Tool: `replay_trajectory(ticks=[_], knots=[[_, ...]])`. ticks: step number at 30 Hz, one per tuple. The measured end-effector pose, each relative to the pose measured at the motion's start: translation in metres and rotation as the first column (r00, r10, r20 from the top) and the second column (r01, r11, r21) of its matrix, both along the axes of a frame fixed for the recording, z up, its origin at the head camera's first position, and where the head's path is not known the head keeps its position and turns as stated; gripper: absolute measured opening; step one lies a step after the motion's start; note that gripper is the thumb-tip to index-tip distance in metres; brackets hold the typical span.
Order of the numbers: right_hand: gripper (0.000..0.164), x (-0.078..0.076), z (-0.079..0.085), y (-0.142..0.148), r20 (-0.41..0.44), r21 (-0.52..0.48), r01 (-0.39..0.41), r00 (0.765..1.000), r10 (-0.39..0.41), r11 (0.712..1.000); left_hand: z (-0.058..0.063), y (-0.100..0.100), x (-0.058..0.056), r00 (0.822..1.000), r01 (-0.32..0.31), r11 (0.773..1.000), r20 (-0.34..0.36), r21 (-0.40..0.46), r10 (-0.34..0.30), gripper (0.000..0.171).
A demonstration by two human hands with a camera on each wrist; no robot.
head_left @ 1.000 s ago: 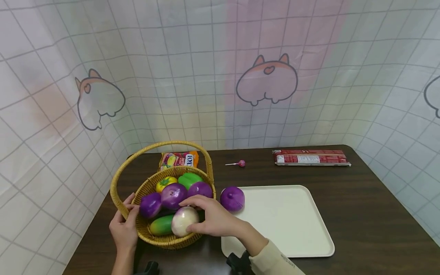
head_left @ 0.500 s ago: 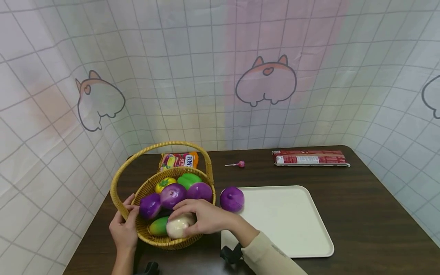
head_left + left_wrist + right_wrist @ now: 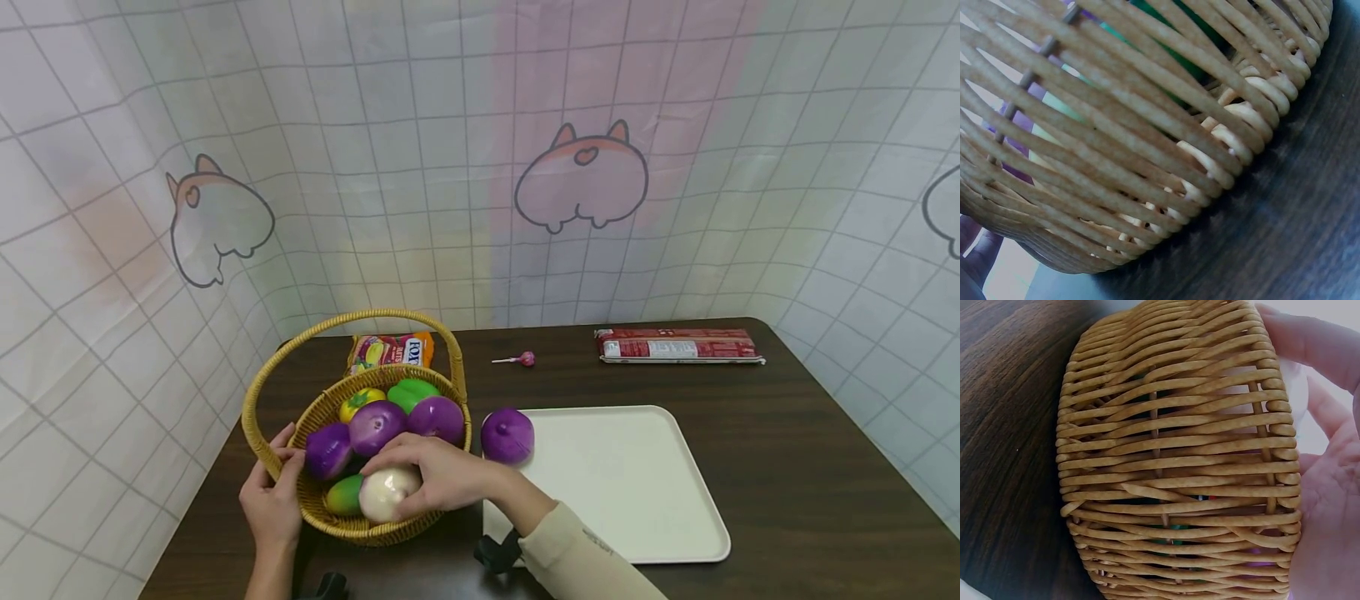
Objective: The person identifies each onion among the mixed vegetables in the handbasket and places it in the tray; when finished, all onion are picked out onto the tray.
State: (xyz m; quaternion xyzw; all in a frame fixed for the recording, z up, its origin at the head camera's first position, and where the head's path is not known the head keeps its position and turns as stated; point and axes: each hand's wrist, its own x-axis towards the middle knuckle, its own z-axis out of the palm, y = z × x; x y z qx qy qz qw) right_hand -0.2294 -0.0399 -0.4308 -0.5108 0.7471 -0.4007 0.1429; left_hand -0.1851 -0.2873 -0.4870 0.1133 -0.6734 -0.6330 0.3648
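"What do we see the right hand doing?"

"Its thumb and fingers are curled round a shiny white vegetable, inside the near part of the wicker basket. We see a green vegetable just left of it."

"And the left hand?"

"Thumb and fingers pinch the basket's left rim, by the handle. We also see a purple vegetable at the far left corner of the white tray."

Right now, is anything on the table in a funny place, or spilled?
One thing, maybe: a round purple vegetable sits outside the basket, at the white tray's far left corner. It looks odd because other purple ones are inside. I see no spill.
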Motion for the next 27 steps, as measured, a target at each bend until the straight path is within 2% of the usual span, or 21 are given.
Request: replay_trajectory(ticks=[7, 15, 27], knots=[[0.056, 0.005, 0.001, 0.003, 0.055, -0.055, 0.097, 0.994, -0.094, 0.994, -0.001, 0.0, 0.0, 1.0, -0.003, 1.0, -0.009, -0.009, 0.002, 0.017], [0.054, 0.014, 0.002, 0.016, 0.094, -0.154, 0.23, 0.971, -0.218, 0.961, -0.002, 0.0, -0.002, 1.0, 0.006, 1.0, -0.018, -0.008, -0.006, 0.017], [0.051, 0.023, 0.001, 0.045, 0.099, -0.27, 0.289, 0.957, -0.272, 0.919, -0.002, 0.0, -0.001, 1.0, 0.003, 1.0, -0.025, 0.006, -0.003, 0.012]])
